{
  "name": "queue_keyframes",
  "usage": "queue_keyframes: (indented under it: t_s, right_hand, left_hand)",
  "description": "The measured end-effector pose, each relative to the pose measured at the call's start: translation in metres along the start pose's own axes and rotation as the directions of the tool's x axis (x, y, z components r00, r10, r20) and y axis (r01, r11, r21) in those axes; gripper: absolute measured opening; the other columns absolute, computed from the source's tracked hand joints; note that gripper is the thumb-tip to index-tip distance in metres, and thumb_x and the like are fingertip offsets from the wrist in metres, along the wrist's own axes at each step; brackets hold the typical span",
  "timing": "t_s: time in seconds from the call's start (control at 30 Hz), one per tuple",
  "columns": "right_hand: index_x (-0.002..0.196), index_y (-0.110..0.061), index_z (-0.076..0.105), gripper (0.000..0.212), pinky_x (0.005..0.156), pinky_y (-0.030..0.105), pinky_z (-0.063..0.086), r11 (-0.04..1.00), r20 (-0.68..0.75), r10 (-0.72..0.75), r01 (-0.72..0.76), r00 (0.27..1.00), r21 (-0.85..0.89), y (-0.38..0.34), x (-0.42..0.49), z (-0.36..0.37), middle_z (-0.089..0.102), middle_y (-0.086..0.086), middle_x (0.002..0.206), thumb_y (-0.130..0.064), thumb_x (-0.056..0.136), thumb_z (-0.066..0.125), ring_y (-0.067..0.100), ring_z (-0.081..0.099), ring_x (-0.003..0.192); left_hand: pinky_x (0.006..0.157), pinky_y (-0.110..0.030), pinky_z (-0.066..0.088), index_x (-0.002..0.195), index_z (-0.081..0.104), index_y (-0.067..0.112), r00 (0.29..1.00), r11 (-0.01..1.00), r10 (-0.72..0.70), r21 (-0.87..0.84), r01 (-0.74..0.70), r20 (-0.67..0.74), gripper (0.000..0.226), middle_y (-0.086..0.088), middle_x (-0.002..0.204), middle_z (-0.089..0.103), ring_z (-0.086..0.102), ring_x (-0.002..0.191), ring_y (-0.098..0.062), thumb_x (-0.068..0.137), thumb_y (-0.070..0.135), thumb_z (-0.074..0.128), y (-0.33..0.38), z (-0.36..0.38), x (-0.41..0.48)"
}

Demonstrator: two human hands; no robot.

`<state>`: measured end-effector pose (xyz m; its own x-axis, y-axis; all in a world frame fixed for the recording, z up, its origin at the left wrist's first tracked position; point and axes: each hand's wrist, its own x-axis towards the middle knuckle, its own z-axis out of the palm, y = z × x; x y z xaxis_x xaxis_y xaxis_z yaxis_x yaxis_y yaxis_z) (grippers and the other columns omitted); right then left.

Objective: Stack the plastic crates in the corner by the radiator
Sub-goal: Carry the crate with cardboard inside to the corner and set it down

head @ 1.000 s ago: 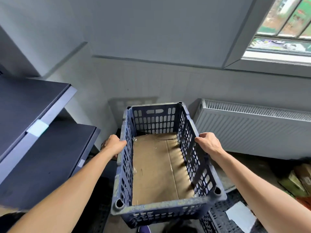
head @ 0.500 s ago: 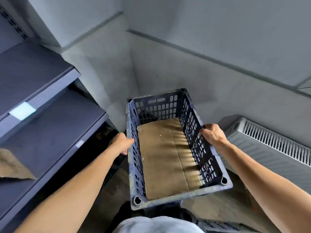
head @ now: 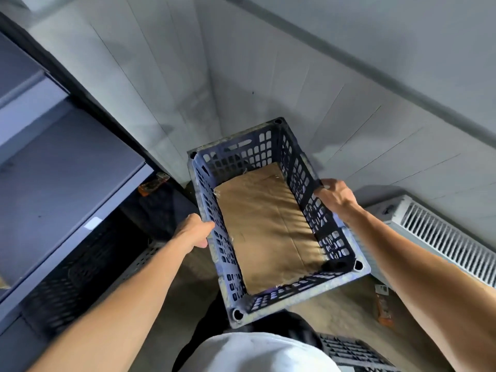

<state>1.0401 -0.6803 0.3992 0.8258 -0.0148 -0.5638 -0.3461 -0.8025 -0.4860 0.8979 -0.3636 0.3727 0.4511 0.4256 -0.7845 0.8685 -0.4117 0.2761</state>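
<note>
No legible text; white shelf tag (head: 92, 223) blank.

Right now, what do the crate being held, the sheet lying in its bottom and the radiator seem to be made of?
Crate: moulded plastic, dark blue, scuffed matt; perforated walls, hollow corner posts.
Sheet: probably cardboard, plain brown, with a fold crease and a dull surface.
Radiator: likely painted metal, white, with a slotted top grille.
</note>
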Motion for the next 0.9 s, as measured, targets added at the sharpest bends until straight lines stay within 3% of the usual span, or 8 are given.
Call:
queue_keyframes:
  t_s: [0.13,0.23,0.4,0.5,0.6,0.67,0.8,0.9]
  right_hand:
    - [0.121,-0.026,0.065,0.037,0.080,0.043,0.059,0.999,0.054,0.033,-0.031,0.998,-0.036,-0.004,0.041,0.019,0.072,0.006,0.102,-0.024,0.084,0.060,0.027,0.069,0.087]
    - [0.118,-0.024,0.064,0.035,0.083,0.046,0.058,0.996,0.104,0.040,-0.032,0.994,-0.078,0.000,0.072,0.036,0.072,0.008,0.099,-0.028,0.084,0.062,0.030,0.069,0.088]
    - [0.104,-0.030,0.060,0.021,0.072,0.040,0.058,0.992,0.156,0.042,-0.022,0.987,-0.128,0.015,0.121,0.065,0.071,0.001,0.087,-0.031,0.084,0.064,0.024,0.066,0.075]
    - [0.102,-0.028,0.065,0.018,0.076,0.043,0.059,0.985,0.176,0.005,0.026,0.984,-0.172,0.032,0.158,0.084,0.072,0.003,0.090,-0.031,0.085,0.065,0.027,0.068,0.080]
    - [0.104,-0.020,0.068,0.025,0.074,0.046,0.059,0.970,0.230,-0.023,0.078,0.973,-0.231,0.051,0.193,0.102,0.072,0.011,0.090,-0.033,0.083,0.063,0.033,0.069,0.081]
    - [0.104,-0.019,0.068,0.033,0.078,0.049,0.058,0.976,0.267,-0.020,0.077,0.963,-0.205,0.069,0.222,0.116,0.072,0.012,0.090,-0.037,0.076,0.066,0.035,0.069,0.084]
    - [0.095,-0.018,0.065,0.017,0.087,0.051,0.055,0.982,0.303,-0.020,0.076,0.953,-0.173,0.097,0.274,0.151,0.070,0.016,0.098,-0.027,0.081,0.067,0.036,0.066,0.091]
    - [0.093,-0.011,0.068,0.023,0.078,0.043,0.057,0.974,0.315,-0.015,0.085,0.949,-0.209,0.114,0.306,0.177,0.070,0.014,0.093,-0.029,0.080,0.065,0.033,0.066,0.086]
  left_hand:
    - [0.078,-0.034,0.058,0.081,0.055,0.008,0.998,0.997,-0.059,-0.039,0.059,0.001,0.031,-0.006,0.078,0.069,0.073,0.069,-0.022,0.093,0.037,0.056,0.005,0.014,0.033]
    - [0.067,-0.029,0.051,0.089,0.053,0.007,0.992,0.983,-0.108,-0.142,0.117,0.065,0.021,-0.007,0.077,0.060,0.066,0.073,-0.023,0.097,0.027,0.055,0.011,0.029,0.049]
    - [0.083,-0.032,0.055,0.109,0.050,0.006,0.979,0.949,-0.165,-0.249,0.191,0.121,0.026,-0.009,0.087,0.056,0.061,0.084,-0.025,0.098,0.029,0.056,0.001,0.066,0.087]
    - [0.085,-0.039,0.059,0.095,0.063,0.006,0.977,0.943,-0.193,-0.256,0.211,0.093,0.041,-0.012,0.089,0.070,0.071,0.078,-0.025,0.093,0.046,0.060,-0.007,0.098,0.116]
    - [0.083,-0.041,0.059,0.068,0.052,0.012,0.972,0.947,-0.228,-0.219,0.234,0.050,0.048,-0.014,0.075,0.069,0.074,0.075,-0.031,0.091,0.054,0.058,-0.009,0.129,0.140]
    - [0.078,-0.039,0.057,0.067,0.051,0.013,0.967,0.946,-0.254,-0.202,0.255,0.029,0.051,-0.013,0.070,0.068,0.074,0.074,-0.031,0.090,0.057,0.056,-0.010,0.152,0.159]
    - [0.071,-0.032,0.051,0.093,0.064,0.004,0.942,0.929,-0.336,-0.167,0.331,0.000,0.064,-0.015,0.086,0.073,0.071,0.078,-0.029,0.089,0.066,0.048,-0.029,0.206,0.207]
    - [0.069,-0.032,0.052,0.106,0.061,0.001,0.914,0.902,-0.406,-0.160,0.401,-0.002,0.066,-0.016,0.091,0.072,0.070,0.079,-0.030,0.090,0.064,0.047,-0.033,0.247,0.234]
